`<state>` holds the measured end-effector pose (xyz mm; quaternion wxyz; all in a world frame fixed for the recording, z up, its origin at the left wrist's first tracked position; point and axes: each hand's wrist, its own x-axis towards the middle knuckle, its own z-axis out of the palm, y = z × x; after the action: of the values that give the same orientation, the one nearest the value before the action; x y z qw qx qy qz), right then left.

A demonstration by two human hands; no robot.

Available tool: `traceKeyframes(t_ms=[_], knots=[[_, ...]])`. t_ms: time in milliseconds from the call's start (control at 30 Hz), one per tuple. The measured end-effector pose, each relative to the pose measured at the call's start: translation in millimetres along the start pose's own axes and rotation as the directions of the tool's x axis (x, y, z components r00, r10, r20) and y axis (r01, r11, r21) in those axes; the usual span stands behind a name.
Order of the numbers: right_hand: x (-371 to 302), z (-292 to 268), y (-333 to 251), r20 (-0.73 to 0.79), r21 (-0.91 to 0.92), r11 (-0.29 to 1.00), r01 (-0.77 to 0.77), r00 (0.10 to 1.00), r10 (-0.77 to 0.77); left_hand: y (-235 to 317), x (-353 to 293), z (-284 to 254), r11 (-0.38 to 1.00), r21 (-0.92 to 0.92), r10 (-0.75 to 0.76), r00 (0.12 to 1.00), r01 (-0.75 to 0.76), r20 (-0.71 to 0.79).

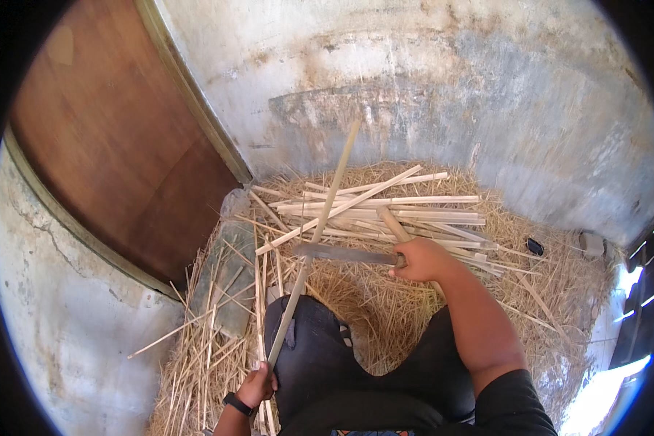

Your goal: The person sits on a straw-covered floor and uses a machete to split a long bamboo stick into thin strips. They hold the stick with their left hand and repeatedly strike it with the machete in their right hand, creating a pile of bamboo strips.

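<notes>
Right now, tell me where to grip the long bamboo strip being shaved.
Grip the long bamboo strip at its near end, from the person's left, where the left hand already clasps it. It slants up over the knee; the blade in the right hand crosses its middle, so stay below that.

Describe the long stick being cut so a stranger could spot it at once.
Start at the pile of split sticks by the grey wall. One long stick rises across it from the left hand, over the knee. Only it meets the right hand's blade.
</notes>
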<state>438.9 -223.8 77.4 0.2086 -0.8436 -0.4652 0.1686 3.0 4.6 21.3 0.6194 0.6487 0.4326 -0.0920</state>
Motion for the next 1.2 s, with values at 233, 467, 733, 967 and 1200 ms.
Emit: traceKeyframes(t_ms=[233,467,733,967,1200], knots=[[3,22,-2,0.042,-0.066,0.995,0.068,0.997,-0.066,13,9,-4,0.996,0.027,-0.087,0.991,0.085,0.099],[10,27,-8,0.075,-0.032,0.991,0.126,0.989,-0.124,10,0,-1,0.993,0.114,-0.014,0.999,0.011,0.030],[16,24,35,-0.143,-0.002,1.000,-0.011,0.990,0.010,5,11,1,0.992,0.128,0.009,1.000,-0.012,0.028],[7,35,-28,0.193,-0.116,0.967,0.229,0.960,-0.204,-5,13,-1,0.982,0.168,0.090,0.996,-0.088,-0.004],[12,23,22,-0.070,-0.008,1.000,-0.002,0.998,0.001,4,10,4,0.978,0.191,0.093,0.995,-0.086,-0.027]])
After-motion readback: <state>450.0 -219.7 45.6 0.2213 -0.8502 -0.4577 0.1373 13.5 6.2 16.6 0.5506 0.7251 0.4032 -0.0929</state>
